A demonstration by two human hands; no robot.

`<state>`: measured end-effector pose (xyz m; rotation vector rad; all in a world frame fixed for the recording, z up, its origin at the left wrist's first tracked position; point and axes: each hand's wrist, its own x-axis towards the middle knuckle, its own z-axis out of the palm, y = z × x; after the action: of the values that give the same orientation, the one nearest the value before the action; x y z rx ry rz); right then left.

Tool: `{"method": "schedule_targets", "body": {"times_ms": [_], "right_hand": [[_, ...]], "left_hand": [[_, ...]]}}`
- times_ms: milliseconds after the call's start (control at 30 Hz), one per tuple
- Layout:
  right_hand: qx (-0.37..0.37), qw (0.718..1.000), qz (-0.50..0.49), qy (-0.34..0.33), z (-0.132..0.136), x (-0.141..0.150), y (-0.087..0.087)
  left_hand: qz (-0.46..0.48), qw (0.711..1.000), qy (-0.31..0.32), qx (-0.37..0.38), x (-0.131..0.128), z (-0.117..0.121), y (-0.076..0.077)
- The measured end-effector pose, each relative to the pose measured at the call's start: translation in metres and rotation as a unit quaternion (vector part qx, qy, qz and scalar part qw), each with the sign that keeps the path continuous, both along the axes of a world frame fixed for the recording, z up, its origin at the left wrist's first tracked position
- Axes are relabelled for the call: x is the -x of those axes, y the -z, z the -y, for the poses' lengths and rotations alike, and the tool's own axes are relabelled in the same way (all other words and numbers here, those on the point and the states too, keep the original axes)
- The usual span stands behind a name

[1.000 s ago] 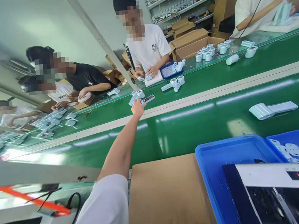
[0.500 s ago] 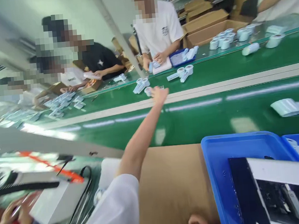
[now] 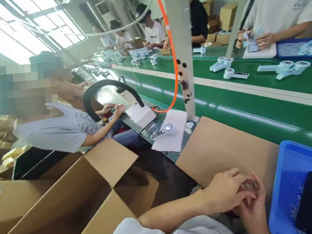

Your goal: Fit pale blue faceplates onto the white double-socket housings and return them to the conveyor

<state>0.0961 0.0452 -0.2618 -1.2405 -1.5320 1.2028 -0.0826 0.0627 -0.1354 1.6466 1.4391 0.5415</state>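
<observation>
The cardboard sheet (image 3: 224,147) is hemmed by the green conveyor belt (image 3: 254,115) at its far edge, a blue bin (image 3: 284,178) at the right and an open cardboard box (image 3: 78,204) at the left; bare cardboard is left ahead of the hands. The left hand (image 3: 225,194) is laid over the right hand (image 3: 251,210), fingers curled together. A small clear round object (image 3: 249,186) is glimpsed between them; whether it is clamped cannot be told.

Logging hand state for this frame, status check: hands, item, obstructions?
Left hand and right hand cupped together over cardboard sheet, closed round a small item, mostly hidden. Open carton left, blue bin right. Nothing in between.
</observation>
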Motion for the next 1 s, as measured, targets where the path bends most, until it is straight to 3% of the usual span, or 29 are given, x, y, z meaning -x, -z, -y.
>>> {"method": "schedule_targets", "body": {"times_ms": [100,133,200,267,333,433,633,733,867,1000], "right_hand": [[-0.024,0.999,0.036,-0.022,-0.009,0.004,-0.012],[-0.033,0.998,0.052,-0.024,-0.011,0.005,-0.017],[-0.053,0.995,0.082,-0.017,-0.015,0.006,-0.027],[-0.072,0.992,0.101,-0.007,-0.018,0.007,-0.034],[-0.087,0.99,0.11,-0.004,-0.019,0.009,-0.039],[-0.109,0.987,0.118,-0.009,-0.018,0.013,-0.044],[-0.156,0.98,0.124,-0.018,-0.019,0.016,-0.045],[-0.192,0.975,0.112,-0.013,-0.023,0.026,-0.04],[-0.234,0.964,0.128,-0.019,-0.016,0.047,-0.046],[-0.263,0.948,0.174,-0.039,0.015,0.047,-0.078]], "left_hand": [[-0.007,0.984,-0.156,-0.088,0.048,0.006,-0.026],[-0.055,0.961,-0.246,-0.117,0.075,0.009,-0.04],[-0.104,0.93,-0.33,-0.127,0.141,0.011,-0.065],[-0.156,0.9,-0.388,-0.123,0.211,0.006,-0.084],[-0.213,0.872,-0.43,-0.096,0.268,-0.005,-0.094],[-0.281,0.853,-0.439,-0.033,0.315,-0.029,-0.089],[-0.369,0.845,-0.384,0.051,0.33,-0.07,-0.054],[-0.409,0.833,-0.368,0.052,0.329,-0.078,-0.05],[-0.454,0.822,-0.343,-0.003,0.304,-0.056,-0.062],[-0.476,0.822,-0.31,-0.044,0.298,-0.008,-0.064]]}}
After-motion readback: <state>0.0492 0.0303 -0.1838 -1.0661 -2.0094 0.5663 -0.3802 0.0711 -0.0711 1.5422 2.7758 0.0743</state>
